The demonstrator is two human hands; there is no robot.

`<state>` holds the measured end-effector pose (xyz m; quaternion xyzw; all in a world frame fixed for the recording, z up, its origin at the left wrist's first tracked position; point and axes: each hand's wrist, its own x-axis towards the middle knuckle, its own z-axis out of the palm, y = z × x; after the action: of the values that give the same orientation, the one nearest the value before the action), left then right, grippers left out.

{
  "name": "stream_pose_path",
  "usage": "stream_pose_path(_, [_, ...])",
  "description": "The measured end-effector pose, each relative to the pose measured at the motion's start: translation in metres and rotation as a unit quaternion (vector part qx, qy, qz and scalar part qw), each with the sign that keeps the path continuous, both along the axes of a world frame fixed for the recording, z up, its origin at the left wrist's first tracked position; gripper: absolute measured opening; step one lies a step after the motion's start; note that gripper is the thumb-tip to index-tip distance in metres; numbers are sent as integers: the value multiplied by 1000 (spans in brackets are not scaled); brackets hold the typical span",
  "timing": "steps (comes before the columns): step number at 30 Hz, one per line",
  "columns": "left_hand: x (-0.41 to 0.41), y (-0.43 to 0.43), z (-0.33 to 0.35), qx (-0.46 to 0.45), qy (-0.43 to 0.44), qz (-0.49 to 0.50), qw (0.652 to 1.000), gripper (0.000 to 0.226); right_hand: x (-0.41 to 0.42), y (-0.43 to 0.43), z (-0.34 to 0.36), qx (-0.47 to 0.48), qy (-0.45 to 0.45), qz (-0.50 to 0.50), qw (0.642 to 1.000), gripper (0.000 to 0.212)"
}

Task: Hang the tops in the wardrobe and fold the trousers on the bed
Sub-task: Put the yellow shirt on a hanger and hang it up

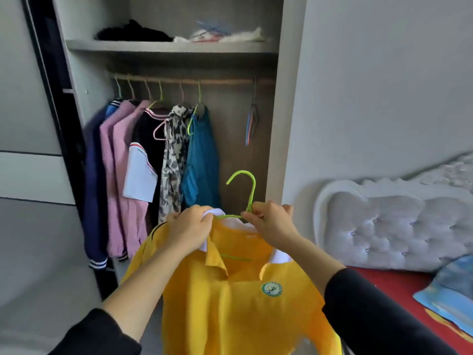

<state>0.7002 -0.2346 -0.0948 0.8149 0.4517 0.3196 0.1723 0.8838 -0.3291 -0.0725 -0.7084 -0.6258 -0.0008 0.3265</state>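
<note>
Nearest us, the yellow shirt (230,316) hangs low before the open wardrobe (279,124), under its rail (225,81). Our left hand (189,226) has fingers clamped on the white collar (280,256); our right hand (271,221) pinches the green hanger (254,190) at its neck. Other tops (143,160) hang on the rail; the bed (384,280) lies to our right.

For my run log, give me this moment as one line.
left hand: grips yellow shirt collar | right hand: pinches green hanger neck | status: shirt on hanger, not yet on wardrobe rail
</note>
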Motion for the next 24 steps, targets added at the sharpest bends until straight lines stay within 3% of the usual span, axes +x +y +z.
stream_pose_path(5, [14, 69, -13, -72, 73, -26, 994, 27, 23, 62, -2, -71, 68, 34, 995, 31])
stream_pose_path(9, [35, 119, -17, -104, 106, -26, 989, 21, 36, 106, 7, -132, 37, 60, 989, 28])
stream_pose_path(15, [54, 185, -18, -163, 27, -89, 982, 22, 40, 168, 18, -245, -34, 54, 967, 33])
stream_pose_path(20, [74, 234, -1, -155, 15, -130, 979, 26, 47, 212, 32, -237, -56, -3, 970, 30])
stream_pose_path(24, [91, 276, 29, -74, 32, -133, 988, 25, 43, 255, 53, -191, -49, -38, 980, 16])
